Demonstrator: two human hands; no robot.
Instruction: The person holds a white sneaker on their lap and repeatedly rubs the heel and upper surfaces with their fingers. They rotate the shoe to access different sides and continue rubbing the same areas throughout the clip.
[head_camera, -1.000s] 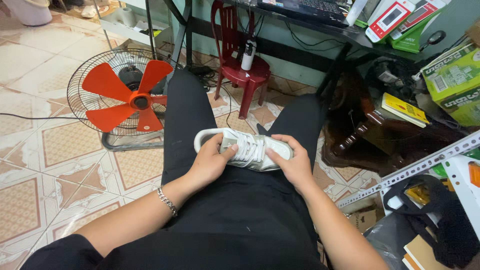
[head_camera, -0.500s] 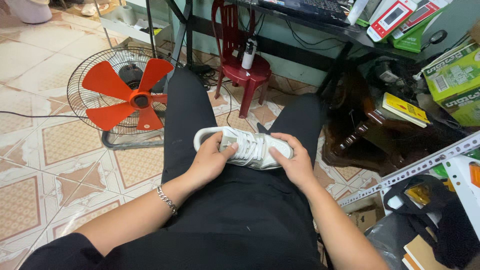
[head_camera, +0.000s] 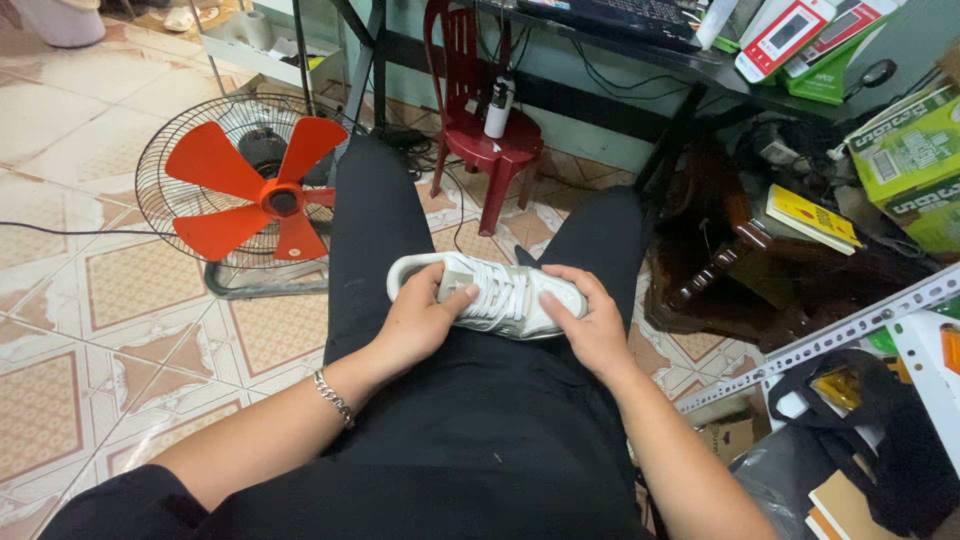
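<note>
The left hand is gripping a white sneaker at its heel. The right hand is clasping its toe end, on the person's lap.

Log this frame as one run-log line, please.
left hand: grips heel end of white sneaker | right hand: holds toe end | sneaker: across lap, laces up | nearby: orange floor fan, red plastic chair

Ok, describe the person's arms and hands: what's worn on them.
Both forearms are bare. The left hand has a silver chain bracelet at the wrist. The right hand wears nothing visible. A black sleeve shows at the left upper arm.
</note>
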